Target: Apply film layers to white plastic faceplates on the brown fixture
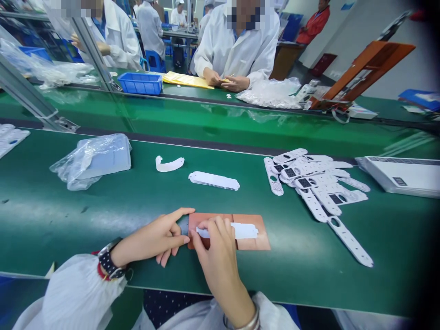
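A copper-coloured plate lies flat on the green table near its front edge. On it rests a white strip, whose left part is partly covered by my right hand. The fingers of that hand are pressed together on the strip's left end. My left hand touches the plate's left edge with thumb and index finger apart, holding nothing. Beyond the plate lie a small stack of white strips and a curved white strip.
At the right is a loose pile of white perforated strips, with a white box beyond. A plastic bag of sheets lies at the left. Across the divider, a person in white works beside a blue bin.
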Demonstrator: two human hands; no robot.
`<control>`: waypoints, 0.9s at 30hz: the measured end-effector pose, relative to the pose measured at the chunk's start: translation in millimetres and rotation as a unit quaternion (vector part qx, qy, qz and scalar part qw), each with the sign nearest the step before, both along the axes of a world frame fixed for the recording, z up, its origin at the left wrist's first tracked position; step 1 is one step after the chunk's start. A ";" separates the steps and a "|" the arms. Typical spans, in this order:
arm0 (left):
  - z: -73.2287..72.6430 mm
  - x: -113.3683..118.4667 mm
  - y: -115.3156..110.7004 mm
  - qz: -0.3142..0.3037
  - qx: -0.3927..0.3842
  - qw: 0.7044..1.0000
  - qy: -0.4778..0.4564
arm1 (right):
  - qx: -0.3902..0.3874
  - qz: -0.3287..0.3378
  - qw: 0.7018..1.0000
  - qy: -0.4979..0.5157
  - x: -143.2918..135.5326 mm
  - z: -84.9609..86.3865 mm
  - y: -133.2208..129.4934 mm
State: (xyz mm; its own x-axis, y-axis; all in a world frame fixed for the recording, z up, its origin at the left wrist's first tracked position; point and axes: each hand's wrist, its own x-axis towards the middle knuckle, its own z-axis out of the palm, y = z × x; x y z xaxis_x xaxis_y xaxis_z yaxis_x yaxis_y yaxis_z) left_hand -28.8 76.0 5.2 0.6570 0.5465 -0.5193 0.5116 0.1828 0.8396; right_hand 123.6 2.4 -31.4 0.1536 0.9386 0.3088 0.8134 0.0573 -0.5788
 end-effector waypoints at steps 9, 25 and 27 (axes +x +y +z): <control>-1.0 -1.7 -3.3 0.009 0.027 1.000 -0.011 | -0.014 0.023 0.997 0.073 8.0 2.8 1.2; -6.4 15.6 29.7 -0.083 -0.019 0.995 -0.043 | -0.020 0.008 0.997 0.068 5.7 -1.9 3.8; -7.9 16.9 32.0 -0.095 -0.025 0.994 -0.049 | -0.020 0.007 0.998 0.067 5.9 -1.8 3.6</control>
